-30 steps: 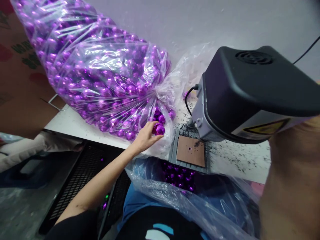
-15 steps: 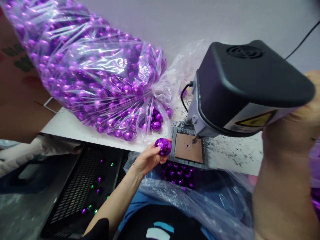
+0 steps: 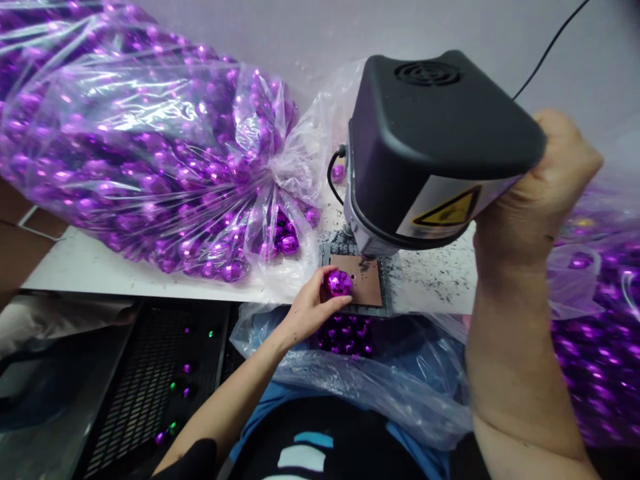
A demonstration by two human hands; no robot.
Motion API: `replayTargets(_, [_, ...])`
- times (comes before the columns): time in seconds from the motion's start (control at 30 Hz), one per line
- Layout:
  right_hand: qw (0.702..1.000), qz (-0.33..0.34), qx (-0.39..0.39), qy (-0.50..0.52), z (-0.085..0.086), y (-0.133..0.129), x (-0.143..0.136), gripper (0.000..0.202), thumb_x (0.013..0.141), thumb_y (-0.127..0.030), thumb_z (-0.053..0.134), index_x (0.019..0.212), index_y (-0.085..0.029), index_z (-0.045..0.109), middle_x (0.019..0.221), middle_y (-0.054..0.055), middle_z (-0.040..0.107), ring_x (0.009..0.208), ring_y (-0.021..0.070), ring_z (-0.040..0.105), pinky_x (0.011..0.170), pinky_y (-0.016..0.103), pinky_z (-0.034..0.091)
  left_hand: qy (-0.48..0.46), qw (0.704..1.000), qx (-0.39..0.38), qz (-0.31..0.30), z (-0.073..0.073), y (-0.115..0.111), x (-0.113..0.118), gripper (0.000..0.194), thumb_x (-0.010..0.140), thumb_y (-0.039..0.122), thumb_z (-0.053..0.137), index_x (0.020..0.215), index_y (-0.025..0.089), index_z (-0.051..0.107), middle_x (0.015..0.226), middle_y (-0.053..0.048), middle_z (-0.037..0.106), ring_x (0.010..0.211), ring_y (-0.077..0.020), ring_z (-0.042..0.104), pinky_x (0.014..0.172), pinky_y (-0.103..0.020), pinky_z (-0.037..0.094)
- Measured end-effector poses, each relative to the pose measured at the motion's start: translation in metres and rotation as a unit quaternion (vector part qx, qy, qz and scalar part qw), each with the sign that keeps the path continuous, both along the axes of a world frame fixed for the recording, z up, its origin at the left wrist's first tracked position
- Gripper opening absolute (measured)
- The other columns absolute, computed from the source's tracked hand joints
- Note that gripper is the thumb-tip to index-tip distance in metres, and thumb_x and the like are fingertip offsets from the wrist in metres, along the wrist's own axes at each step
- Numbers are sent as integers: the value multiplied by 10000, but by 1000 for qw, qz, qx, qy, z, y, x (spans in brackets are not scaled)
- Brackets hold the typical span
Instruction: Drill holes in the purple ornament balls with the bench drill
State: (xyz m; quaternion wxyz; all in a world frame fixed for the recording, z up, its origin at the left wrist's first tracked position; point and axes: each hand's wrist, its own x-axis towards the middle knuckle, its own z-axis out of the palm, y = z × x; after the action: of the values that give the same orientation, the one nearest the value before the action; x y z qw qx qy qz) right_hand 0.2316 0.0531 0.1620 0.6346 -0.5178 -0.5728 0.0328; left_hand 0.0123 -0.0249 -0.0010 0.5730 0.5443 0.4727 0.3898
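Observation:
My left hand [image 3: 320, 303] has its thumb and fingers round a shiny purple faceted ball [image 3: 339, 283], at the left part of a brown square plate [image 3: 367, 291] with a small dark hole. The plate lies on a dark base at the table's front edge. Above it stands a black machine head [image 3: 440, 127] with a yellow warning label. My right hand [image 3: 555, 160] is at the machine's right side; its fingers are mostly hidden behind the housing, and what they grip is out of sight.
A large clear bag of purple balls [image 3: 150, 147] lies on the left of the white table [image 3: 200, 285]. Below the plate hangs an open plastic bag [image 3: 380, 383] with purple balls. A black crate [image 3: 135, 387] is lower left; more bagged balls [image 3: 600, 360] are at right.
My left hand has brought the purple ball from beside the base onto the brown plate. The view has shifted right, showing more of my right hand and the bag at right.

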Motion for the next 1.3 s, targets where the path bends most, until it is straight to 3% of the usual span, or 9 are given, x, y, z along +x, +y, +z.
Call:
replayTargets(0.07, [1000, 13, 6, -10, -1, 0, 1, 521, 850, -586, 497, 669, -119, 353, 553, -57, 274, 561, -39, 260, 545, 156, 161, 16, 1000, 12, 10, -5, 12, 2, 526, 787, 380, 754, 1237, 202, 548, 1136, -40, 635, 1010, -177, 604, 880, -288, 485])
replayTargets(0.17, [999, 30, 12, -24, -1, 0, 3, 627, 799, -747, 409, 684, -134, 350, 554, -58, 276, 546, -25, 242, 520, 179, 166, -13, 999, -39, -2, -8, 31, -1, 493, 819, 462, 699, 1194, 174, 559, 926, -22, 653, 746, -125, 614, 624, -223, 471])
replayTargets(0.33, [999, 26, 0, -23, 2, 1, 4, 678, 754, -799, 414, 699, -123, 397, 593, -52, 273, 563, -12, 245, 548, 190, 228, -6, 998, -57, -24, -6, 46, 0, 534, 816, 517, 684, 1202, 173, 547, 787, 10, 610, 556, -76, 518, 479, -194, 377])
replayTargets(0.43, [1000, 25, 0, -18, 1, 1, 5, 679, 763, -800, 407, 706, -124, 408, 605, -47, 278, 573, -4, 260, 569, 193, 256, 41, 998, -25, -48, -7, 46, 6, 496, 838, 492, 661, 1209, 182, 547, 936, -19, 647, 629, -91, 553, 549, -216, 444])
replayTargets(0.53, [1000, 29, 0, -11, -3, 3, 6, 633, 809, -758, 417, 737, -129, 432, 589, -43, 308, 567, 12, 327, 577, 195, 281, 113, 991, 41, -65, -6, 45, 12, 458, 863, 457, 639, 1232, 201, 550, 1090, -37, 659, 877, -160, 629, 794, -287, 517])
replayTargets(0.63, [1000, 23, -5, -11, -5, 4, 7, 621, 830, -748, 393, 748, -134, 438, 567, -43, 319, 550, 23, 368, 565, 191, 294, 189, 973, 108, -71, -4, 44, 14, 462, 866, 438, 648, 1261, 218, 551, 1193, -46, 647, 1086, -219, 603, 981, -353, 471])
replayTargets(0.83, [1000, 27, -4, -13, -4, 5, 8, 668, 793, -792, 394, 737, -127, 435, 585, -42, 322, 553, 9, 339, 550, 192, 286, 256, 940, 204, -91, -4, 40, 19, 438, 886, 444, 641, 1253, 218, 562, 1159, -70, 624, 1041, -235, 600, 926, -365, 462])
replayTargets(1.03, [999, 22, 5, -29, -1, 1, 5, 677, 786, -788, 397, 722, -115, 426, 616, -36, 317, 590, -1, 256, 552, 192, 221, 289, 912, 288, -35, -17, 34, 31, 400, 869, 387, 675, 1200, 193, 565, 1140, -88, 618, 1099, -261, 551, 1028, -436, 359])
replayTargets(1.3, [999, 0, 12, -48, -2, 0, 5, 587, 861, -671, 420, 715, -102, 426, 621, -35, 311, 631, -5, 268, 587, 176, 203, 286, 921, 264, -13, -19, 35, 44, 329, 870, 366, 673, 1118, 188, 549, 1110, -77, 596, 1116, -258, 506, 1129, -503, 262])
